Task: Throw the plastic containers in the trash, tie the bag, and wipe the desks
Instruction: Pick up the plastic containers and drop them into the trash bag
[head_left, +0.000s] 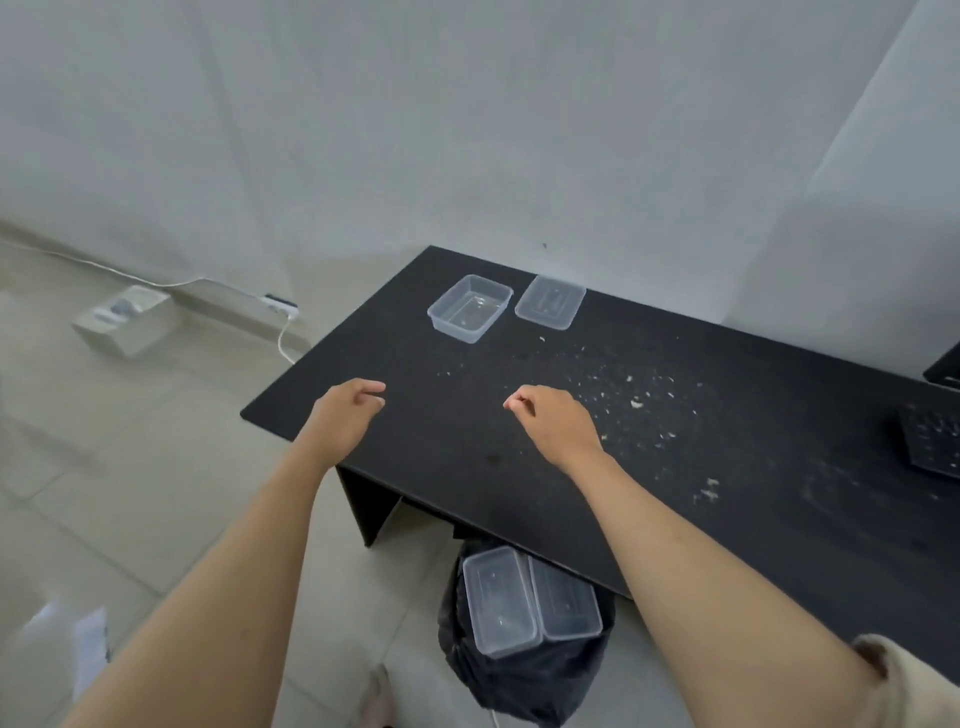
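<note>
Reaching over the counter with left hand and right hand, grip loose and empty, toward tub and lid at the far edge, risking a spill off the overfull bag below.

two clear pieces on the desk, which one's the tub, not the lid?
The left one, the open tub: deep walls, mouth up. The flat lid beside it is shallow.
</note>
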